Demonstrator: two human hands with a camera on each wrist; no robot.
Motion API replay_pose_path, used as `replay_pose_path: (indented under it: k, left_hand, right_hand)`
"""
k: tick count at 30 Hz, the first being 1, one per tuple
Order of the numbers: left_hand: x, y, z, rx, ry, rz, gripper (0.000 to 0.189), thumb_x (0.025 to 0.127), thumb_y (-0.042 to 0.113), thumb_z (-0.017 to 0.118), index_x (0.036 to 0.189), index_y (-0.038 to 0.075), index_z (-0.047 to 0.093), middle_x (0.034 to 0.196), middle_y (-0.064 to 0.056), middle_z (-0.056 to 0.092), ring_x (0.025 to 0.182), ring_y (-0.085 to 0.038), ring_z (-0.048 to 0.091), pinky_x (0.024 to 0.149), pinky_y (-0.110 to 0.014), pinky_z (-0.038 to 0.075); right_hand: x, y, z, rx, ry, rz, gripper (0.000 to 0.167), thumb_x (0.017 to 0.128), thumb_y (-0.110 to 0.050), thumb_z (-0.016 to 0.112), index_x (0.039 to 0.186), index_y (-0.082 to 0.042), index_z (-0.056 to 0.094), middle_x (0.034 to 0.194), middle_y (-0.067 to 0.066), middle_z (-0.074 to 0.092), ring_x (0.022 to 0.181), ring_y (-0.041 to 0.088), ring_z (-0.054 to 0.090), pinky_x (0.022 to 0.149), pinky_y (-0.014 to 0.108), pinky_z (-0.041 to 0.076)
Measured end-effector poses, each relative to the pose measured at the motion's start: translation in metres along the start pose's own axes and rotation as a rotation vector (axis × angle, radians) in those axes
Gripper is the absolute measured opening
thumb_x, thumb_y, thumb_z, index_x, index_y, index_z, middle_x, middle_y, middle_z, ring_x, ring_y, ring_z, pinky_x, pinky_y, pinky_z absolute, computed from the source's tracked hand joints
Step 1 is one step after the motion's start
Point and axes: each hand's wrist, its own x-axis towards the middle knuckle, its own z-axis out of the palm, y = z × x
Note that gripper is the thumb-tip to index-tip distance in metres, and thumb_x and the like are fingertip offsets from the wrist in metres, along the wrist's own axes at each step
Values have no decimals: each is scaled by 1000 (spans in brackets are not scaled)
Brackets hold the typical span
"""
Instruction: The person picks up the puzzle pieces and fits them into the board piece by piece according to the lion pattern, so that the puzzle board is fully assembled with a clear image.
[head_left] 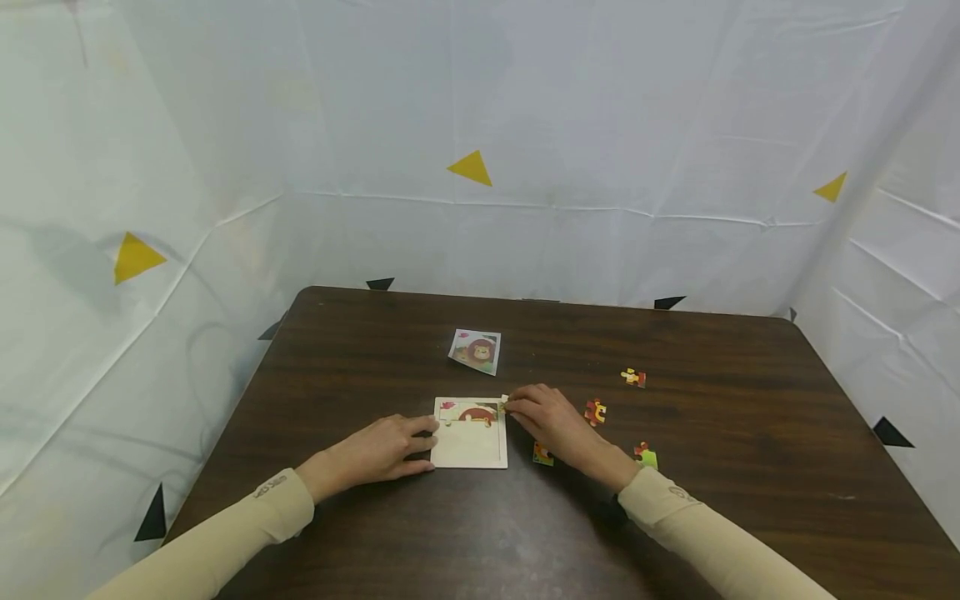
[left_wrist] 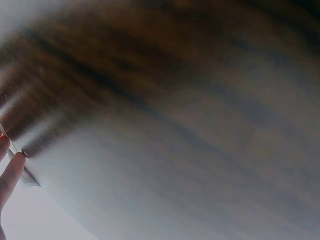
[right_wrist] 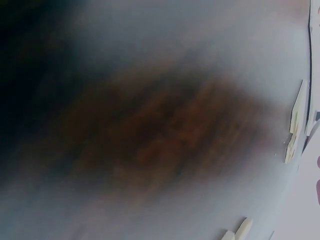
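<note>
A square white puzzle tray point(head_left: 468, 450) lies on the table, its top strip filled with joined picture pieces point(head_left: 472, 413) and its lower part bare. Along the tray's left edge rest the spread fingertips of my left hand point(head_left: 386, 450); the left wrist view catches two fingers point(left_wrist: 12, 172) at that edge. At the upper right corner, my right hand point(head_left: 551, 423) pinches a small puzzle piece point(head_left: 504, 404), largely hidden by the fingertips. One loose puzzle piece point(head_left: 543, 454) lies partly under the right hand.
More loose pieces lie to the right: a yellow and red piece point(head_left: 633, 377), a red piece point(head_left: 596, 412) and a green piece point(head_left: 647, 456). Beyond the tray is a lion picture card point(head_left: 476, 351) with a lifted edge. White sheeting point(head_left: 562, 125) encloses the dark wooden table point(head_left: 360, 350).
</note>
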Motion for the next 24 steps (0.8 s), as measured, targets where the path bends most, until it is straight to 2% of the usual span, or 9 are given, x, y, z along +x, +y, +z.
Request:
replay_pose_path:
  k: [24]
  left_hand:
    - [0,0,1,-4,11,7,35,92,37,64,116,12,71,122,-7,59,99,-14,63,85,-34,53]
  right_hand:
    - [2,-2,3,-4,-20,-21,22,84,-4,73,106,-7,71,110,6,64,102,21,58,84,41,51]
